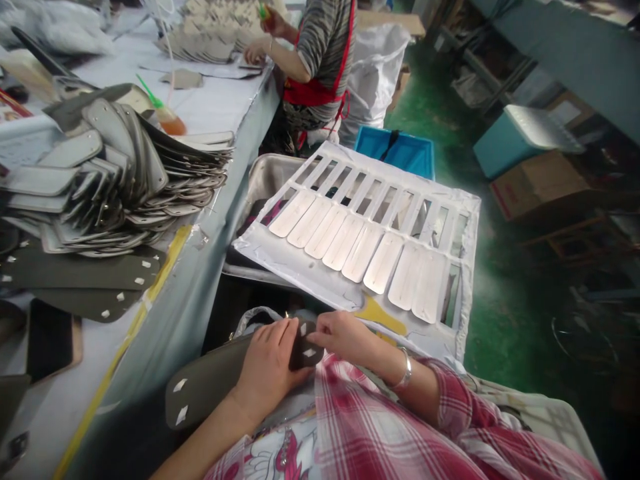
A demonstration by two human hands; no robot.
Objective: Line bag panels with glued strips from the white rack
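Note:
A long dark grey panel with rounded ends (215, 373) lies across my lap, with small white tabs near both ends. Gripping it near its right end is my left hand (267, 363), fingers over the top and thumb along the near edge. My right hand (345, 339) is closed in a pinch at that end, its fingertips touching the panel beside a white tab (306, 329). Whatever is between those fingertips is too small to make out. Similar dark panels with white tabs (80, 270) lie on the table at left.
Stacked grey pieces (115, 173) and a glue bottle with a green nozzle (167, 119) stand on the left table. A white slotted rack (320, 267) holding several pale strips rests ahead. Beyond, a co-worker in a striped sleeve (320, 47) works at the table. A phone (50, 340) lies at left.

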